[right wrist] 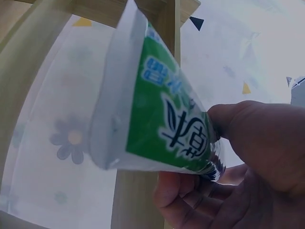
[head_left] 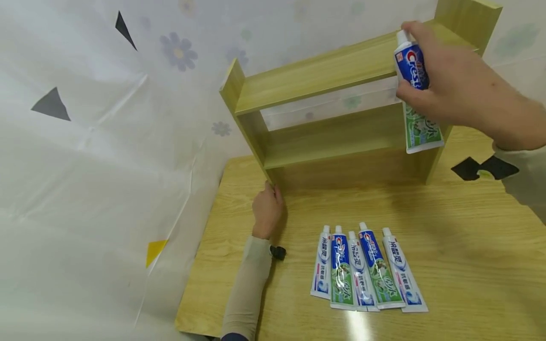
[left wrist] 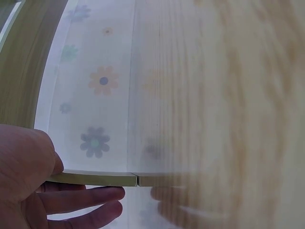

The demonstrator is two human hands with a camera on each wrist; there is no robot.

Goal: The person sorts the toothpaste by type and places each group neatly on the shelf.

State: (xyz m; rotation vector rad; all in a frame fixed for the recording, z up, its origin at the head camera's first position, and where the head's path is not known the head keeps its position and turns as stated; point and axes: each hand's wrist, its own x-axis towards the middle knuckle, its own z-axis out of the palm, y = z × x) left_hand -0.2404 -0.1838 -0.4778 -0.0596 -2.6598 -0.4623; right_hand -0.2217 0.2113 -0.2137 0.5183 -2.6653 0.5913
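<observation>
In the head view, the right hand grips a blue and green Crest toothpaste tube by its upper part, cap up, in front of the right side of a wooden shelf. The right wrist view shows the tube's flat end beyond the hand. The left hand holds the lower left edge of the shelf; in the left wrist view, the thumb and fingers of that hand lie on both sides of a board's edge.
Several toothpaste tubes, white ones and blue-green ones, lie side by side on the wooden table in front of the shelf. A wall covering with flowers hangs behind and to the left.
</observation>
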